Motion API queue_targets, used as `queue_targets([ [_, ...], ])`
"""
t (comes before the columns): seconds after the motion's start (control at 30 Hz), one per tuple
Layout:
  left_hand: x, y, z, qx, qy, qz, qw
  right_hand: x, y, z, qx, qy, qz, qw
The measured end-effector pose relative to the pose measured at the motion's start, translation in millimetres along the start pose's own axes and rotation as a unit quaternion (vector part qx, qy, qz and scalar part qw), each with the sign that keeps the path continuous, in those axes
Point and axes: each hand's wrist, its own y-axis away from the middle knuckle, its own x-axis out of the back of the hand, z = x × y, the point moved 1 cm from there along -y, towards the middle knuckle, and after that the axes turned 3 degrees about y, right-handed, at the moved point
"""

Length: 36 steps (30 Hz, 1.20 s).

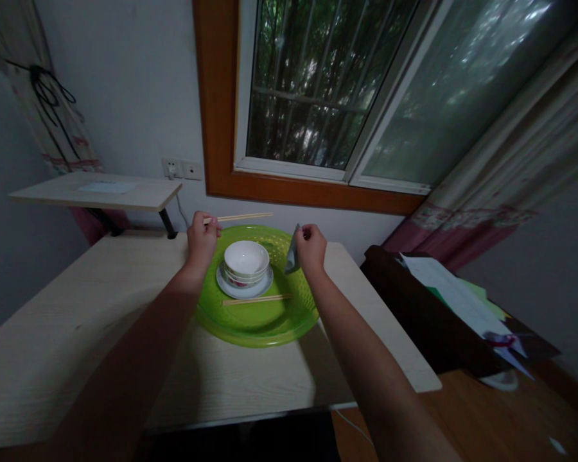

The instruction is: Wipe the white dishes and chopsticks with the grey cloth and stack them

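Note:
My left hand is closed around one end of a pair of chopsticks, which points right above the far rim of a green plastic basket. Pinched in my right hand is a grey cloth, hanging over the basket's right side. Inside the basket, a stack of white bowls rests on white plates. Another pair of chopsticks lies in front of the stack.
The basket stands on a light wooden table. A raised shelf with a paper on it is at the back left. Beyond the table are a window and a wall socket. Papers lie on a dark piece of furniture at right.

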Motion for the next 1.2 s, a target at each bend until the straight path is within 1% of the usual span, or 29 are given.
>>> queue_targets([
  [0.07,-3.3,2.8,1.6,-0.006,0.005,-0.045,0.999,-0.6,-0.1,-0.1,-0.007,-0.026,-0.002,1.000],
  [0.13,-7.5,6.8,4.3,-0.016,0.012,-0.112,0.994,-2.3,0.2,0.1,-0.009,-0.063,-0.010,0.998],
  [0.23,-13.3,13.6,10.0,-0.038,0.018,-0.211,0.977,-5.9,2.2,-0.5,-0.009,-0.117,-0.032,0.993],
  [0.27,-14.6,15.8,12.0,-0.044,0.020,-0.234,0.971,-7.0,3.4,-1.5,-0.007,-0.131,-0.042,0.990],
  [0.33,-16.0,19.1,15.1,-0.048,0.031,-0.262,0.963,-8.3,6.5,-5.1,0.007,-0.158,-0.072,0.985],
  [0.4,-16.5,21.1,16.8,-0.044,0.048,-0.274,0.960,-8.2,10.0,-10.8,0.045,-0.177,-0.116,0.976],
  [0.47,-16.7,21.8,17.1,-0.035,0.064,-0.281,0.957,-6.4,13.0,-17.3,0.113,-0.177,-0.159,0.965],
  [0.53,-16.8,21.7,16.3,-0.030,0.078,-0.282,0.956,-4.1,14.8,-22.4,0.184,-0.155,-0.188,0.952],
  [0.6,-17.1,21.3,15.3,-0.029,0.091,-0.279,0.955,-2.7,15.4,-24.6,0.229,-0.114,-0.204,0.945],
  [0.67,-17.3,21.1,14.6,-0.028,0.100,-0.277,0.955,-3.3,15.4,-24.1,0.242,-0.071,-0.214,0.944],
  [0.8,-17.5,21.6,15.3,-0.018,0.100,-0.283,0.954,-8.1,15.7,-21.3,0.235,-0.023,-0.235,0.943],
  [0.87,-17.3,22.2,16.4,-0.013,0.096,-0.284,0.954,-9.5,16.4,-21.9,0.250,-0.014,-0.243,0.937],
  [0.97,-17.5,23.6,18.2,-0.013,0.089,-0.286,0.954,-8.5,17.9,-25.2,0.271,-0.007,-0.237,0.933],
  [1.03,-18.8,25.1,19.3,-0.020,0.077,-0.299,0.951,-7.4,19.5,-28.7,0.283,-0.004,-0.235,0.930],
  [1.13,-21.7,27.5,21.0,-0.035,0.044,-0.324,0.944,-7.5,23.3,-34.2,0.313,-0.002,-0.243,0.918],
  [1.2,-23.2,28.3,21.9,-0.048,0.025,-0.326,0.944,-8.6,25.7,-37.0,0.330,0.001,-0.246,0.911],
])
